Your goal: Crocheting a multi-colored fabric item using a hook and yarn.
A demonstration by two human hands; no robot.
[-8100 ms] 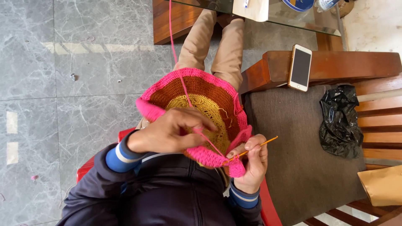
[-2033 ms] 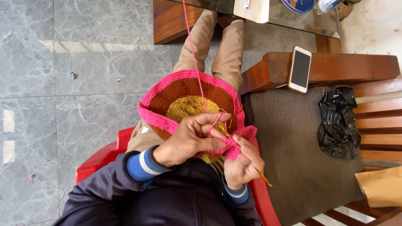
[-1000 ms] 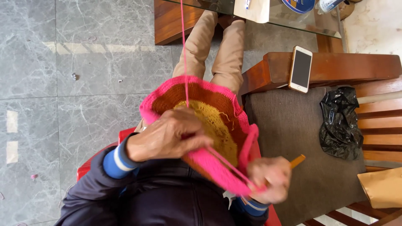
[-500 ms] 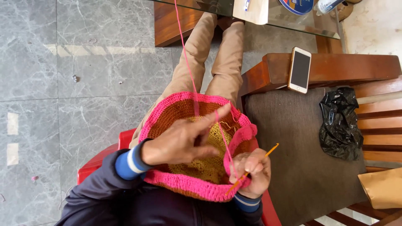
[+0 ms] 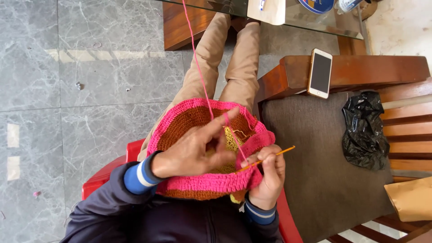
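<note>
- The crocheted piece (image 5: pixel 198 189), a round bowl-like shape in pink, brown and yellow rings, lies on the person's lap with its opening turned up toward the camera; its longer span runs across the lap; half a second ago it sat lower and more spread, now its pink rim is bunched toward the right hand
- The left hand (image 5: pixel 198 150) rests across the piece, its grip loose, index finger stretched out toward the knees with the pink yarn (image 5: pixel 198 67) running over it; earlier the fingers fanned wider
- The right hand (image 5: pixel 269 173) is clenched on the pink rim and the crochet hook (image 5: pixel 270 158); the orange hook's long axis slants from lower left to upper right, its free end pointing toward the brown cushioned seat (image 5: pixel 324 162); the slant is flatter than before
- A phone (image 5: pixel 320 73) lies on the wooden armrest (image 5: pixel 369 72), unmoved
</note>
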